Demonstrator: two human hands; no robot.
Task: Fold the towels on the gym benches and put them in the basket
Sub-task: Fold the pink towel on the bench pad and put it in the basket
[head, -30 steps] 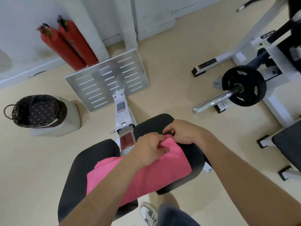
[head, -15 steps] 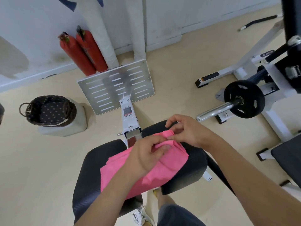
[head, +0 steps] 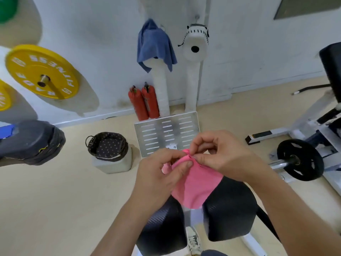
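A pink towel (head: 195, 185) hangs lifted above the two black bench pads (head: 228, 209). My left hand (head: 158, 174) pinches its upper edge from the left. My right hand (head: 219, 156) pinches the same top edge from the right, fingertips almost touching the left hand's. The dark wicker basket (head: 107, 145) with a dotted lining sits on a pale block on the floor, left of the hands. A blue towel (head: 155, 45) is draped over a white padded roller by the wall.
A slotted metal footplate (head: 167, 131) lies just beyond the hands. Two red cylinders (head: 144, 101) stand at the wall. A barbell with a black plate (head: 300, 159) is at the right, yellow plates (head: 41, 71) and a dark pad (head: 31, 141) at the left.
Both hands have lifted the pink towel off the bench pads, so it now hangs from their pinch. The view has tilted upward, showing the wall, the blue towel and the yellow plates.
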